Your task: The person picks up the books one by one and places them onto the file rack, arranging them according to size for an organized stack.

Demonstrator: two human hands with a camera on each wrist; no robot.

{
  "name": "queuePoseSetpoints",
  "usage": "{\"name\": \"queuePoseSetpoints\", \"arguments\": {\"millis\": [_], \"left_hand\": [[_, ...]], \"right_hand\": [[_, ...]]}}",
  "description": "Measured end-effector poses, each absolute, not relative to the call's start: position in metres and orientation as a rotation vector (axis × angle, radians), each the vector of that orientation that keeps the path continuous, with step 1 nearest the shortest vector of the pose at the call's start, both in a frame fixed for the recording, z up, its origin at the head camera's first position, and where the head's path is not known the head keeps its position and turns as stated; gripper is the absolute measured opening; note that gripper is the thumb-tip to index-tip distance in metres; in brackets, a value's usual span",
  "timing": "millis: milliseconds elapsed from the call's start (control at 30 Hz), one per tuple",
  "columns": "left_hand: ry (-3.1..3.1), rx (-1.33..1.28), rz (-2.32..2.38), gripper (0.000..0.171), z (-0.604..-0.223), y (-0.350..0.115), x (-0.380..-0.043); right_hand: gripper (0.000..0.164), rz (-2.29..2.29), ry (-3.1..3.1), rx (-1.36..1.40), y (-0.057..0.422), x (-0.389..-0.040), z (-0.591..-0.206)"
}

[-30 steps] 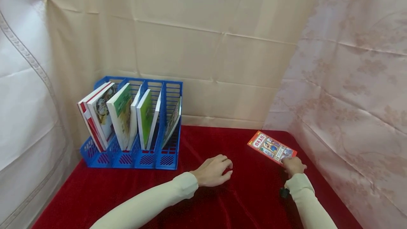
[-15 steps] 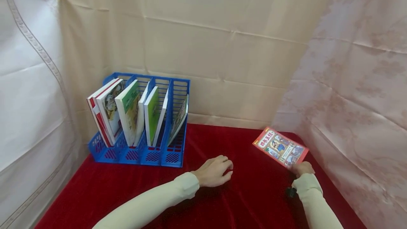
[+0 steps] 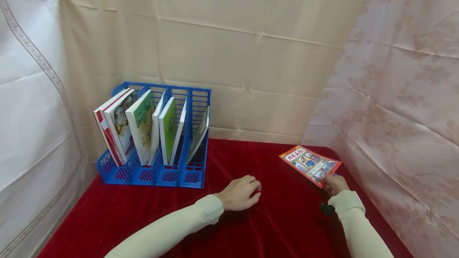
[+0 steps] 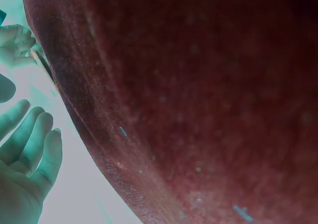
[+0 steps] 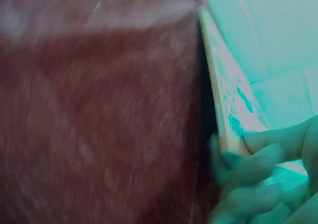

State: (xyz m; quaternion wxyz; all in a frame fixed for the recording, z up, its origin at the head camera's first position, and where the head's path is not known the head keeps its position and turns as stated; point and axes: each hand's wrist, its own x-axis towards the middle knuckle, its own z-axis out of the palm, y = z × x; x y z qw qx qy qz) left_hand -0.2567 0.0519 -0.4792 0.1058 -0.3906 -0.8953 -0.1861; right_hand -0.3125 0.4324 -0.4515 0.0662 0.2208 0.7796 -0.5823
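A thin orange-red comic-style book point(image 3: 310, 164) with Chinese characters and cartoon pictures on its cover is at the right back of the red cloth. My right hand point(image 3: 334, 184) pinches its near right corner. In the right wrist view the thumb lies on the cover point(image 5: 231, 85) and the fingers curl under the edge, with a dark shadow gap beside the book. My left hand point(image 3: 241, 193) is low over the middle of the cloth, holding nothing. Its fingers show loosely bent and spread in the left wrist view.
A blue file rack point(image 3: 154, 180) with several slots stands at the left back, with upright books point(image 3: 143, 130) leaning in it. Red velvet cloth point(image 3: 272, 226) covers the table. A beige curtain point(image 3: 229, 51) hangs behind, and a floral curtain point(image 3: 405, 110) borders the right side.
The head view swung right, then slightly back. My right hand with the book corner shifted a little, and the cover's tilt changed slightly. The left hand stayed put.
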Motion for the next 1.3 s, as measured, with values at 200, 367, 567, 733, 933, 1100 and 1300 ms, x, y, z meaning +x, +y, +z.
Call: {"name": "queuePoseSetpoints", "arguments": {"millis": [200,367,567,733,933,1100,1300], "left_hand": [[-2.643,-1.145,-0.555,0.012,-0.482,0.05,-0.257],[-2.621,-1.144,-0.543,0.011,-0.483,0.047,-0.258],[-2.626,-1.12,-0.55,0.009,-0.482,0.046,-0.26],[-2.64,-1.11,-0.573,0.009,-0.482,0.046,-0.262],[-2.646,-1.099,-0.573,0.008,-0.482,0.044,-0.264],[-2.639,-1.09,-0.622,0.01,-0.481,0.044,-0.266],[-2.67,-1.009,-0.957,0.023,-0.477,0.045,-0.27]], "right_hand": [[0.014,-1.969,1.972,0.619,0.443,-0.307,-0.454],[0.017,-1.981,1.998,0.564,0.45,-0.304,-0.457],[0.02,-2.14,1.923,0.631,0.447,-0.307,-0.461],[0.019,-2.159,2.086,0.327,0.435,-0.309,-0.463],[0.031,-1.933,2.734,-0.047,0.407,-0.306,-0.47],[0.015,-1.474,3.263,-0.305,0.38,-0.297,-0.475],[0.011,-0.771,3.603,-1.091,0.356,-0.287,-0.478]]}}
